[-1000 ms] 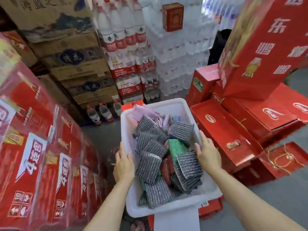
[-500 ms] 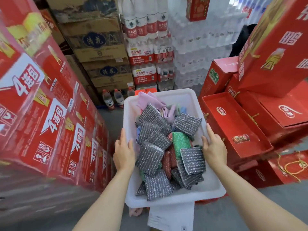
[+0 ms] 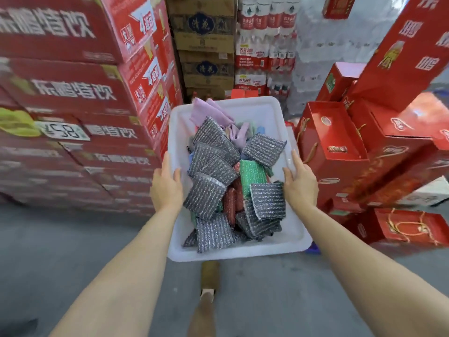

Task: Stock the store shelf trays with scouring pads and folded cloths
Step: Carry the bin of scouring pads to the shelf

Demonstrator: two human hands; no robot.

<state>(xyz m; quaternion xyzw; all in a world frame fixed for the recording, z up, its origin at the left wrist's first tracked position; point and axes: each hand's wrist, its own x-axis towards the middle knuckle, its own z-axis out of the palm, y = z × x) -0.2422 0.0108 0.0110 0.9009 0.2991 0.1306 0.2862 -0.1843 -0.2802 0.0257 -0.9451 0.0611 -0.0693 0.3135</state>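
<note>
White plastic fills the middle of our view: a rectangular white plastic tub (image 3: 289, 242) that we carry in front of us with both bare arms stretched out, above a grey concrete floor (image 3: 73, 251). Our left hand (image 3: 166, 188) grasps the tub's left rim, thumb hooked over the edge and the other fingers out of sight on the outside. Our right hand (image 3: 300, 183) clasps the right rim the same way, thumb inside the wall, forefinger lying along the rim.

Inside the tub lies a loose heap of silver-grey metallic scouring pads (image 3: 213, 164), overlapping at all angles, with 1 green scouring pad (image 3: 252, 176) and some dark red ones (image 3: 232, 200) showing between them. At the far end of the tub sit the crumpled cloths, lilac and pale green (image 3: 206, 110), partly buried by the pads.

To our left rise blurred stacks of red printed cartons (image 3: 73, 93). Ahead stand brown cardboard boxes (image 3: 204, 45) and shrink-wrapped packs of bottled water (image 3: 262, 49). To our right are red gift boxes with cord handles (image 3: 340, 142). Below the tub, 1 foot (image 3: 207, 296) shows.
</note>
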